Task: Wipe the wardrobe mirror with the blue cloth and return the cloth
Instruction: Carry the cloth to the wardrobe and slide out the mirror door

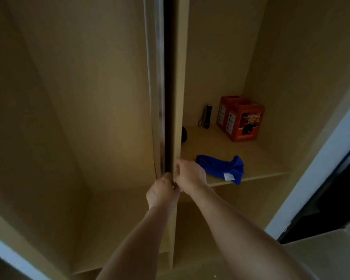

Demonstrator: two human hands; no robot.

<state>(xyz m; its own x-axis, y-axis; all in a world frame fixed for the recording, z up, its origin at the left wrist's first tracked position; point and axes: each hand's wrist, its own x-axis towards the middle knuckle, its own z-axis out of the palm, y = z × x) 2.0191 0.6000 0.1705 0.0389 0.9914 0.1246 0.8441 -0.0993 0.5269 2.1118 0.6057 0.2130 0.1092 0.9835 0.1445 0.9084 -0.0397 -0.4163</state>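
Observation:
The blue cloth lies crumpled on a wooden wardrobe shelf, its white tag hanging over the shelf's front edge. A wardrobe door stands edge-on in the middle, with a silvery strip along its left side; the mirror's face does not show. My left hand grips the door's edge from the left. My right hand holds the same edge from the right, just left of the cloth and not touching it.
Farther back on the shelf stand an orange box and a black flashlight; a dark round object peeks from behind the door. Left of the door is the wardrobe's bare interior. A white frame and dark opening lie at right.

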